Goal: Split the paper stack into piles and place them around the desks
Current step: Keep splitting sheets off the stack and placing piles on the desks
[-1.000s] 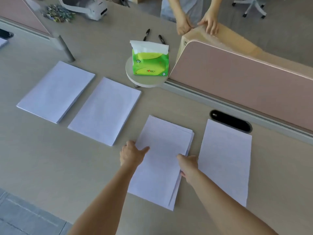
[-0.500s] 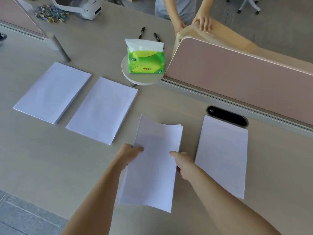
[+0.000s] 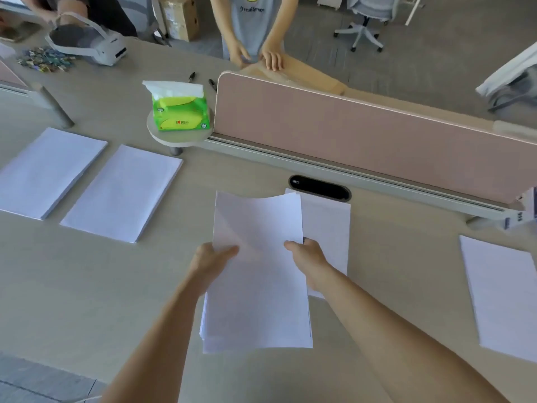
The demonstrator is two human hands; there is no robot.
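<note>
Above the tabletop (image 3: 87, 286), near its front edge: the paper stack (image 3: 258, 286) hangs between both hands. It seems lifted clear, with its far edge bowed upward and its near sheets fanned slightly out of line.
Left hand (image 3: 210, 258): closed on the stack's left edge, thumb on top, fingers tucked beneath and out of sight. The pinch sits about midway along the sheets, which probably keeps the bundle from drooping.
Right hand (image 3: 308, 257): grips the right edge the same way, thumb over and fingers hidden under. A hold on both sides likely keeps loose sheets from sliding apart.
Piles already laid: the far-left pile (image 3: 49, 173) and second pile (image 3: 122, 193) lie flat side by side, not touching, left of the stack. The third pile (image 3: 328, 222) lies just behind the right hand, partly covered by the held sheets. The far-right pile (image 3: 502, 295) sits well apart at the right of the view.
Spacing: the piles form a row with bare tabletop between them, likely so each stays a separate share.
Backdrop: a pink divider (image 3: 348, 141) runs behind the row, with a cable port (image 3: 319, 188) at its foot just beyond the third pile. A green tissue pack (image 3: 180, 109) stands on a round stand (image 3: 177, 136) at the divider's end.
Step in hand: the stack looks ready to be split again or set down as another pile, but which spot it is meant for cannot be told.
</note>
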